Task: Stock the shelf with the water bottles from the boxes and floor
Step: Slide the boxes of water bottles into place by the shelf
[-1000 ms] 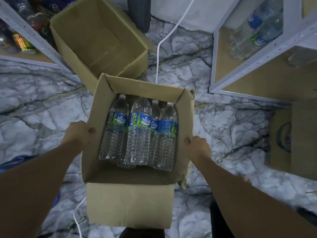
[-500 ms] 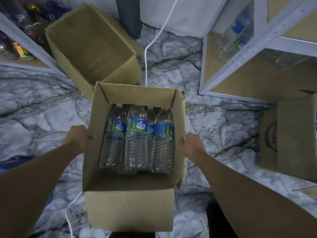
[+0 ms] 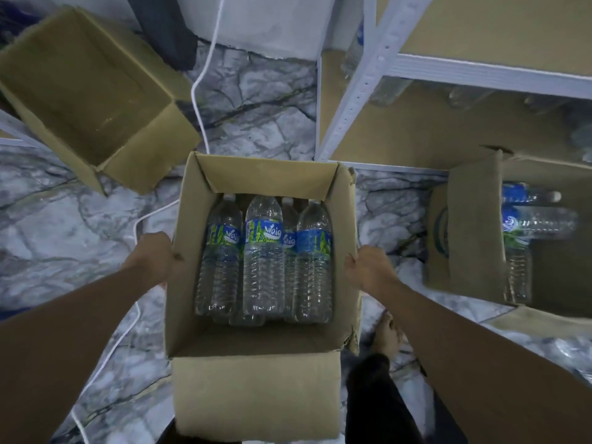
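Observation:
An open cardboard box is held off the marble floor between my hands. Several clear water bottles with blue and green labels lie inside it, caps pointing away from me. My left hand grips the box's left wall, fingers under or behind the cardboard. My right hand grips the right wall the same way. The white metal shelf with brown boards stands at the upper right, and a few clear bottles lie on its lowest board.
An empty cardboard box lies at the upper left. A third box at the right holds more bottles. A white cable runs across the marble floor. My foot shows below the right forearm.
The held box has shifted right toward the shelf, and my view has turned that way. The box at the right with bottles has come fully into view. Both hands keep their grip.

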Available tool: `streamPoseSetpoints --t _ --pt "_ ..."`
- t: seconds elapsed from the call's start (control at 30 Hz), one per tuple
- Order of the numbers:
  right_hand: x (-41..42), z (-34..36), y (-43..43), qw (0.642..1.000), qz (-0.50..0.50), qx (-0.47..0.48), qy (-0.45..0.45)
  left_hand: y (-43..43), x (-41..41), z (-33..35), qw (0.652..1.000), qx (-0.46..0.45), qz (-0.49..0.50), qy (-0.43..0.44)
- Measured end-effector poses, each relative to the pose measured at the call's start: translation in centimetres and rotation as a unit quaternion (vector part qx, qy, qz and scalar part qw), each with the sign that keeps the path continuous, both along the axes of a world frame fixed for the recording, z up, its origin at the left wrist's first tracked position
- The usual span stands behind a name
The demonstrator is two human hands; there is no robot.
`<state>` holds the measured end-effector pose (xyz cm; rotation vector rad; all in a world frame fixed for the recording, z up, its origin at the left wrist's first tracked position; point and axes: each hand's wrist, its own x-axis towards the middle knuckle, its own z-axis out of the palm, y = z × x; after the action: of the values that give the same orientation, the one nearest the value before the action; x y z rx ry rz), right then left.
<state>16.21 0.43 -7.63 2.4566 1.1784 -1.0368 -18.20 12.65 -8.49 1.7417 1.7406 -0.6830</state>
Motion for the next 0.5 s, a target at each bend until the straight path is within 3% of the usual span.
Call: streamPoseSetpoints --t 0.5 --pt "20.5 0.9 -1.6 0.999 -0.011 0.023 0.029 -2.1 20.5 -0.1 1.0 -0.001 0.018 -0.002"
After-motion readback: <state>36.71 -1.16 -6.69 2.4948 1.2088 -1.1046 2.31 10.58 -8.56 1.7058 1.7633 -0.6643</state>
